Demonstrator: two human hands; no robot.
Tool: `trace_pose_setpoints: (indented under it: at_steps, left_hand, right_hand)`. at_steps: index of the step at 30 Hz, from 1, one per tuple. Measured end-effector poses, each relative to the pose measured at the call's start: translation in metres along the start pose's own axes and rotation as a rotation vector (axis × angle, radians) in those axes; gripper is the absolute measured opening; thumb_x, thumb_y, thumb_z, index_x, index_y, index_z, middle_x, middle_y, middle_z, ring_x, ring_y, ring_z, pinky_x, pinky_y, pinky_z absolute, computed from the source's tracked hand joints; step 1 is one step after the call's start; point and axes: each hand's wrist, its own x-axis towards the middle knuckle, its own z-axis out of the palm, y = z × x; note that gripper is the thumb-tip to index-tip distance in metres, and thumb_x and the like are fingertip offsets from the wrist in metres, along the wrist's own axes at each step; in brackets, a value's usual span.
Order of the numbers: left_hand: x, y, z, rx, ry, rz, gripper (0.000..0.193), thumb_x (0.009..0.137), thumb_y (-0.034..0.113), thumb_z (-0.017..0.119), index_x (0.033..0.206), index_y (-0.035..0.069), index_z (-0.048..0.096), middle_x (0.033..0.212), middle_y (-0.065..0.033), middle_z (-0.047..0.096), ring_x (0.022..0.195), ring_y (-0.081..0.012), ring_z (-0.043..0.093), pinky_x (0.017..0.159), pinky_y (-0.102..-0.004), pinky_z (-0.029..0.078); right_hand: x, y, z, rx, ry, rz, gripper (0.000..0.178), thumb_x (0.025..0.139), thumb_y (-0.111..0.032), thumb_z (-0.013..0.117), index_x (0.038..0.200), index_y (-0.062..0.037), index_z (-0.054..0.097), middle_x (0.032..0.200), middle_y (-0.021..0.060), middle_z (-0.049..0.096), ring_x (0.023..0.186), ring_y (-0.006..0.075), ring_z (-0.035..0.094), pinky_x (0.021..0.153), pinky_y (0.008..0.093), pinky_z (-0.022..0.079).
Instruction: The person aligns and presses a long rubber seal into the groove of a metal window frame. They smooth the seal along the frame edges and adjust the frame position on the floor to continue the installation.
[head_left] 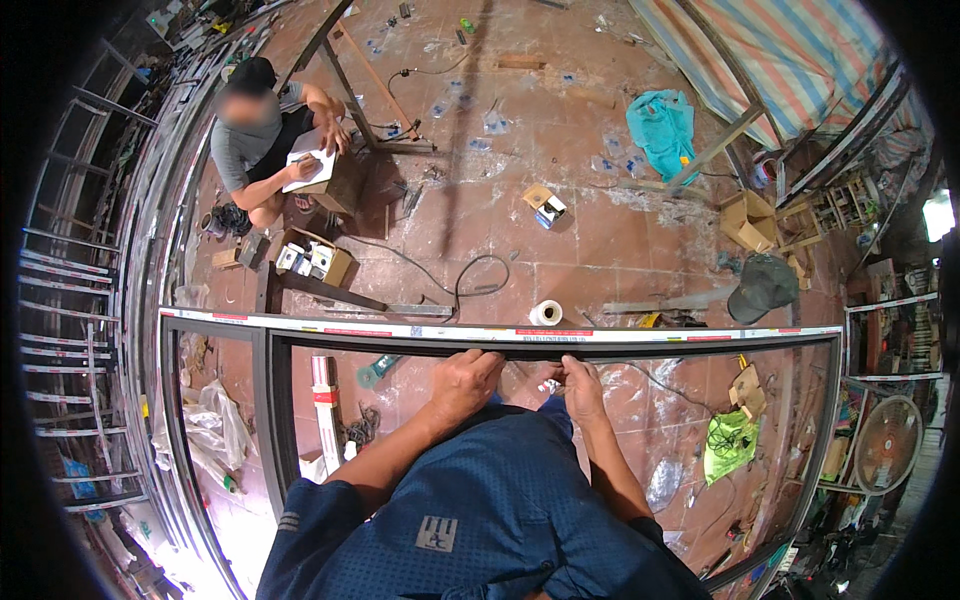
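Observation:
A large dark metal frame (pixel 640 338), faced with white and red protective tape, stands around me, its top bar crossing in front of my body. My left hand (pixel 467 386) is closed, its fingertips against the dark inner lip of that bar. A short way to the right, my right hand (pixel 581 388) is pinched at the same lip. Whatever thin piece the fingers may hold is hidden against the black edge. A small whitish scrap (pixel 548 385) shows beside the right fingers; I cannot tell whether it is held or on the floor.
Ahead on the left a seated person (pixel 255 130) writes on paper. On the tiled floor lie a tape roll (pixel 546 313), an open carton (pixel 315 257), a looped cable (pixel 485 275), a teal cloth (pixel 662 135) and a dark cap (pixel 763 287). A fan (pixel 887 445) stands at right.

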Motion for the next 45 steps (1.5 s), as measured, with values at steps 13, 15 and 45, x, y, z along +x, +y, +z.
trace_pose_setpoints:
  at_steps: [13,15,45]
  left_hand:
    - [-0.001,-0.001,0.001,0.037,-0.018,0.022,0.009,0.094,0.017,0.083,0.101,0.013,0.079,0.078,-0.0089,0.069,0.068,-0.0304,0.073,0.058,-0.0438,0.057]
    - [0.001,0.000,0.001,0.036,-0.031,0.038,0.009,0.094,0.017,0.083,0.101,0.013,0.079,0.078,-0.0087,0.069,0.068,-0.0304,0.073,0.058,-0.0438,0.058]
    - [-0.015,-0.018,-0.039,-0.001,0.019,-0.143,0.011,0.095,0.014,0.083,0.105,0.010,0.081,0.090,-0.0121,0.074,0.078,-0.0340,0.076,0.066,-0.0452,0.060]
  right_hand:
    - [0.001,0.016,0.022,-0.047,-0.007,-0.046,0.021,0.100,-0.017,0.065,0.097,0.0006,0.076,0.082,0.0122,0.076,0.071,0.0231,0.073,0.075,0.0386,0.061]
    - [0.006,0.027,0.017,-0.045,0.059,-0.086,0.021,0.101,-0.016,0.065,0.101,0.0009,0.076,0.085,0.0121,0.077,0.073,0.0227,0.074,0.077,0.0381,0.061]
    - [0.002,0.028,0.051,0.046,-0.126,-0.017,0.018,0.105,-0.014,0.063,0.103,-0.0003,0.075,0.089,0.0112,0.077,0.077,0.0227,0.074,0.078,0.0384,0.062]
